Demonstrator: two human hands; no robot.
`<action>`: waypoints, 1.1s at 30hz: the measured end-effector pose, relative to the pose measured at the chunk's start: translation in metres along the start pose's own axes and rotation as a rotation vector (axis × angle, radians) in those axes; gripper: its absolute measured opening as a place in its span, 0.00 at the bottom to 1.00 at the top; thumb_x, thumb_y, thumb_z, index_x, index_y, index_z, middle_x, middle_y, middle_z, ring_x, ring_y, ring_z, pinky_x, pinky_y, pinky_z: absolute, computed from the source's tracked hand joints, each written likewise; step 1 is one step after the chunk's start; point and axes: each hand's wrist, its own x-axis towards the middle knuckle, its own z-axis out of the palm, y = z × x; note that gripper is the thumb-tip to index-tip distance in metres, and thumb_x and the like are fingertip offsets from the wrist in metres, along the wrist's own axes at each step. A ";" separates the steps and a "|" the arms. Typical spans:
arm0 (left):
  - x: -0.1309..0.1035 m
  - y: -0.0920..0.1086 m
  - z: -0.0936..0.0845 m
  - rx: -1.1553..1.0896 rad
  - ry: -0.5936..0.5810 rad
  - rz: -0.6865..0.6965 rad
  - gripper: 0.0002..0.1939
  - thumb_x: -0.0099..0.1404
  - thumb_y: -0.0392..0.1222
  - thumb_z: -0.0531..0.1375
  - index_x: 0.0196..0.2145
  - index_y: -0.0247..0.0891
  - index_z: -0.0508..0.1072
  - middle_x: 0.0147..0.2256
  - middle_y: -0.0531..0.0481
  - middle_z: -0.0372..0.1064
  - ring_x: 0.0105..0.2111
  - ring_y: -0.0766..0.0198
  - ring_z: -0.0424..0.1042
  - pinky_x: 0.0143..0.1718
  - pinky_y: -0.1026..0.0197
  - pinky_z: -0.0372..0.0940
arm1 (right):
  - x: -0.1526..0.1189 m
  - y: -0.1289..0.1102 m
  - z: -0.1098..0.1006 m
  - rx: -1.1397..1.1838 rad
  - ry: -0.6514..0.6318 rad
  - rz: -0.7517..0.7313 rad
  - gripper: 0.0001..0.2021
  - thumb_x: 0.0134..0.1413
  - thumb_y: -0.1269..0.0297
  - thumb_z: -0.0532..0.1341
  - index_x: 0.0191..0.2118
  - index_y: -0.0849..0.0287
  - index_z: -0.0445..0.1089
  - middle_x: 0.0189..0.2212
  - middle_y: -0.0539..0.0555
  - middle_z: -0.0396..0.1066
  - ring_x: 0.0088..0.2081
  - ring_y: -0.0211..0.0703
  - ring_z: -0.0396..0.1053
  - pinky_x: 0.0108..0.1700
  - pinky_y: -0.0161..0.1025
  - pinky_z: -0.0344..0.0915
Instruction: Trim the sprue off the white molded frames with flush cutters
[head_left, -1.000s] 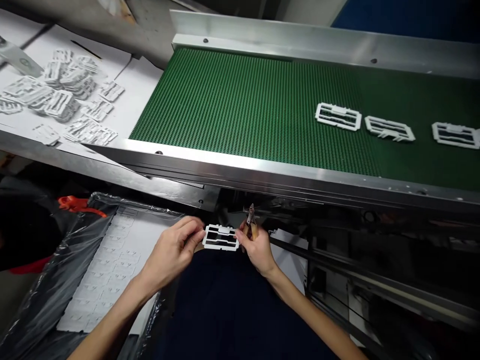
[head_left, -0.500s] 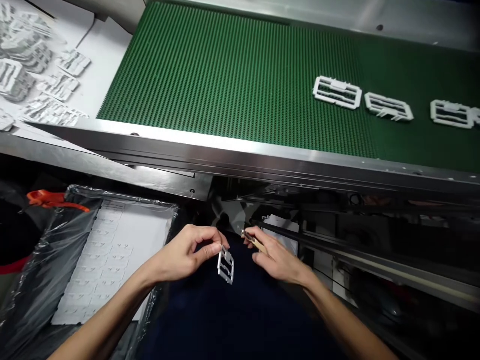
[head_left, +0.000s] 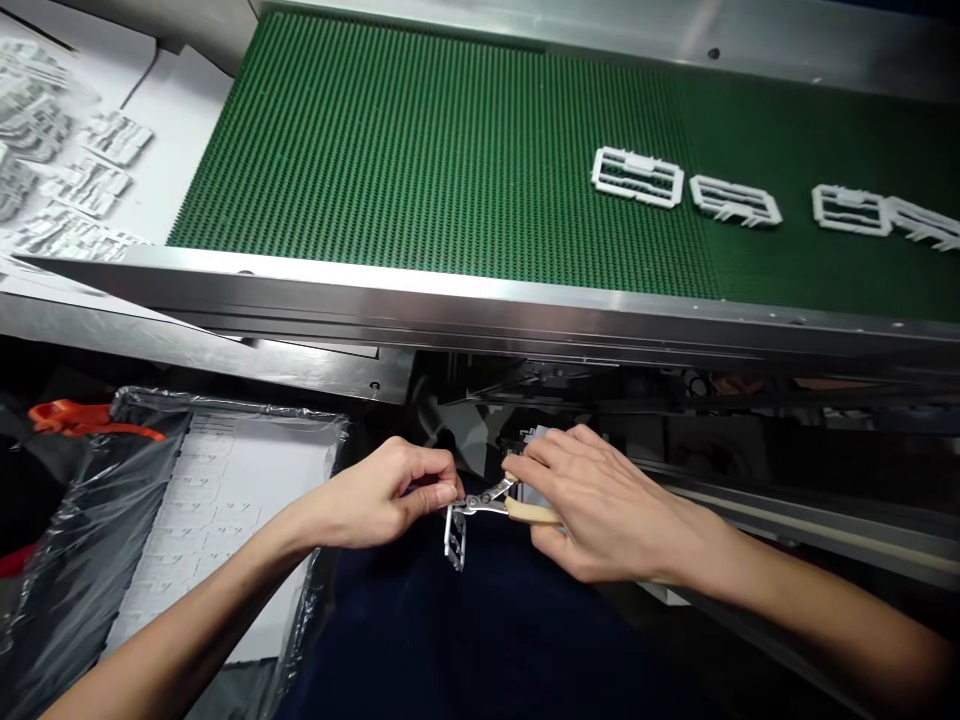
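Note:
My left hand (head_left: 397, 495) pinches the top of a white plastic frame (head_left: 454, 540) between thumb and finger, and the part hangs down over my dark clothing. My right hand (head_left: 607, 505) grips a pair of nippers (head_left: 529, 512) with pale yellowish handles. Their handles are spread, and the metal jaws meet the frame's upper edge close to my left fingertips. Exactly where the jaws sit on the plastic is hidden by the fingers.
Beyond my hands runs a green ribbed conveyor belt (head_left: 420, 160) with several white frames (head_left: 637, 178) on its right part. White pieces (head_left: 112, 137) are piled at the left. A plastic-lined box (head_left: 274, 460) holds rows of white parts; an orange-handled tool (head_left: 71, 417) lies by it.
My right hand has turned over and come left, bringing the nippers up to the frame in my left hand. The frame has turned more edge-on. The whole view has shifted slightly.

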 end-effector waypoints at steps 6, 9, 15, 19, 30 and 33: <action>0.004 0.006 -0.001 0.065 -0.008 0.022 0.14 0.67 0.46 0.50 0.27 0.38 0.63 0.22 0.57 0.56 0.21 0.69 0.52 0.22 0.65 0.49 | -0.006 -0.004 -0.004 -0.072 0.042 0.013 0.19 0.47 0.65 0.57 0.48 0.59 0.64 0.40 0.58 0.64 0.42 0.50 0.60 0.50 0.51 0.53; 0.005 0.008 -0.001 0.095 -0.022 0.029 0.14 0.68 0.46 0.49 0.27 0.38 0.62 0.22 0.57 0.56 0.21 0.69 0.53 0.22 0.65 0.49 | -0.008 -0.006 -0.003 -0.094 0.066 0.004 0.18 0.46 0.65 0.57 0.46 0.59 0.64 0.40 0.58 0.64 0.42 0.51 0.61 0.49 0.51 0.54; 0.007 0.010 0.001 0.124 -0.039 0.041 0.13 0.68 0.45 0.49 0.26 0.38 0.61 0.21 0.57 0.54 0.20 0.69 0.52 0.21 0.65 0.48 | -0.009 -0.013 -0.006 -0.195 0.122 -0.011 0.12 0.46 0.63 0.59 0.39 0.60 0.65 0.37 0.59 0.65 0.41 0.51 0.62 0.53 0.52 0.52; 0.010 0.008 0.002 0.101 -0.021 0.049 0.13 0.67 0.44 0.50 0.25 0.38 0.60 0.20 0.58 0.51 0.20 0.69 0.50 0.20 0.65 0.47 | -0.001 -0.010 -0.014 -0.237 0.064 -0.074 0.06 0.48 0.64 0.58 0.33 0.58 0.66 0.29 0.56 0.65 0.33 0.47 0.64 0.40 0.45 0.58; 0.018 -0.020 0.034 -0.375 0.208 -0.067 0.14 0.64 0.50 0.55 0.41 0.38 0.69 0.39 0.48 0.69 0.39 0.59 0.67 0.39 0.61 0.61 | -0.005 0.033 0.010 0.226 -0.017 0.507 0.08 0.51 0.63 0.54 0.24 0.56 0.62 0.18 0.48 0.63 0.21 0.38 0.60 0.22 0.34 0.46; 0.030 -0.033 0.058 -0.755 0.252 -0.131 0.15 0.65 0.50 0.55 0.45 0.39 0.65 0.44 0.46 0.67 0.46 0.58 0.66 0.44 0.59 0.62 | -0.011 0.038 0.024 0.298 0.016 0.577 0.09 0.54 0.58 0.54 0.28 0.56 0.62 0.21 0.48 0.65 0.23 0.39 0.63 0.24 0.34 0.50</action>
